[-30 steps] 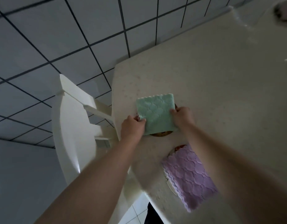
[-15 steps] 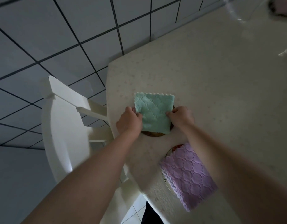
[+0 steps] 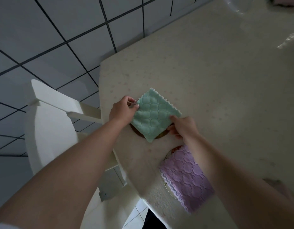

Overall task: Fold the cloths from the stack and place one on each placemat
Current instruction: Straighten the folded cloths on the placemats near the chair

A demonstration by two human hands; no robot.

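Two hands on one folded green cloth (image 3: 153, 114), turned cornerwise over a round dark placemat (image 3: 161, 135) near the tabletop (image 3: 225, 90) left edge. Left hand (image 3: 122, 111) grip pinching the left corner; right hand (image 3: 182, 127) grip pinching the right edge. Nearer, purple cloth (image 3: 186, 177) lying on a second placemat (image 3: 172, 150) beside the near edge. Broad bare tabletop beyond; white chair (image 3: 50, 129) just left.

white chair (image 3: 50, 129) beside cream table (image 3: 217, 76), tiled floor (image 3: 43, 35)
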